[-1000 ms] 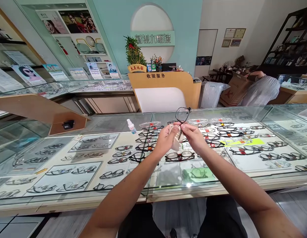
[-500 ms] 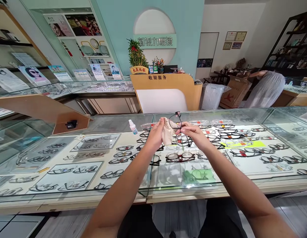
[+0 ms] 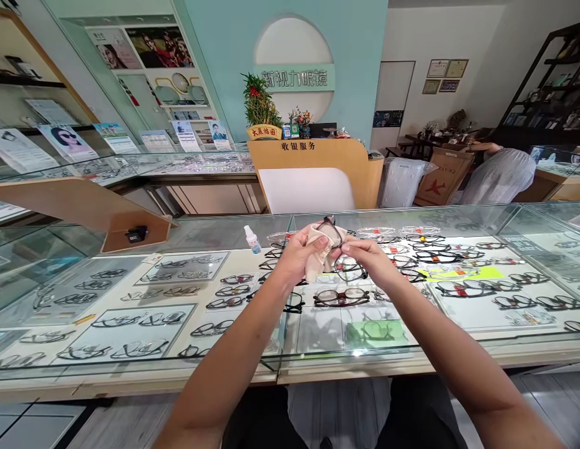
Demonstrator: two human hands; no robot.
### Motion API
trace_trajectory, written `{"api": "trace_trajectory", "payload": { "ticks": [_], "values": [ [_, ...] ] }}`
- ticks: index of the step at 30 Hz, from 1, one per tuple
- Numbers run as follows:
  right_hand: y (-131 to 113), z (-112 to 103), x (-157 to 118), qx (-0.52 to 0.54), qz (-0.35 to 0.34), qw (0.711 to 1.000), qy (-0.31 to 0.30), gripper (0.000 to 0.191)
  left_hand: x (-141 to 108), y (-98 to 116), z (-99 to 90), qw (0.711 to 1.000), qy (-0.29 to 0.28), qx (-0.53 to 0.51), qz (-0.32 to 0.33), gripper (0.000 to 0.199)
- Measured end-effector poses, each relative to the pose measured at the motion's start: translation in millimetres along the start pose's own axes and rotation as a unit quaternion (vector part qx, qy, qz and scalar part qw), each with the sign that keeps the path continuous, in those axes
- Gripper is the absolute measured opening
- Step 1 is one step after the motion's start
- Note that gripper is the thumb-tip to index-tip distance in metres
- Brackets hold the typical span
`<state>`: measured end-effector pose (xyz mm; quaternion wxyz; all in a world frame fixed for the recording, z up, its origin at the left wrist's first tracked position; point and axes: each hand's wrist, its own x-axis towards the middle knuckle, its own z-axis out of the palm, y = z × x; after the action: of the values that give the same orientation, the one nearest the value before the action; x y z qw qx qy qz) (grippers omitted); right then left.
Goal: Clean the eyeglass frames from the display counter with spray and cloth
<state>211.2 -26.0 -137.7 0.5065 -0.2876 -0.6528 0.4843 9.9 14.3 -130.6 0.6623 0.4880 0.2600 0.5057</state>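
My left hand (image 3: 299, 252) is closed on a pale cloth (image 3: 315, 267), which is folded over the upper lens of a pair of eyeglasses (image 3: 350, 269). The thumb presses the cloth against that lens. At the right, my right hand (image 3: 366, 253) pinches the dark frame near its middle, between the two lenses. The glasses are held tilted on end above the glass counter, their lower lens uncovered. To the left of my hands, a small white spray bottle (image 3: 252, 241) stands upright on the countertop.
Beneath the glass countertop (image 3: 215, 232), several rows of eyeglasses (image 3: 341, 297) lie on display. A wooden stand (image 3: 84, 202) occupies the left end. Beyond the counter are a wooden cashier desk (image 3: 313, 159) and a person (image 3: 499, 174) bending by a cardboard box (image 3: 443, 176).
My left hand has brought the cloth over the upper lens, which was bare beside it before. The glasses have tipped slightly, and the right hand keeps its pinch.
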Motion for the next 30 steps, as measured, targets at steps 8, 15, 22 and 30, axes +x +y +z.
{"api": "trace_trajectory", "payload": {
  "ticks": [8,15,22,30],
  "values": [
    [4.5,9.8,-3.5,0.001,0.035,0.999,0.001,0.033,-7.9,-6.6,11.1,0.997,-0.007,0.061,0.056,0.05],
    [-9.5,16.3,-5.9,-0.056,-0.009,0.998,-0.03,0.038,-5.3,-5.4,16.9,0.995,0.039,0.034,0.082,0.061],
    [-3.8,4.3,-5.6,0.042,0.049,0.998,0.014,0.033,-10.5,8.3,8.2,0.997,-0.075,0.033,-0.002,0.062],
    [-8.4,23.4,-6.9,0.042,0.041,0.998,-0.025,0.038,-14.3,-2.4,18.7,0.995,0.014,0.055,0.081,0.048]
  ]
}}
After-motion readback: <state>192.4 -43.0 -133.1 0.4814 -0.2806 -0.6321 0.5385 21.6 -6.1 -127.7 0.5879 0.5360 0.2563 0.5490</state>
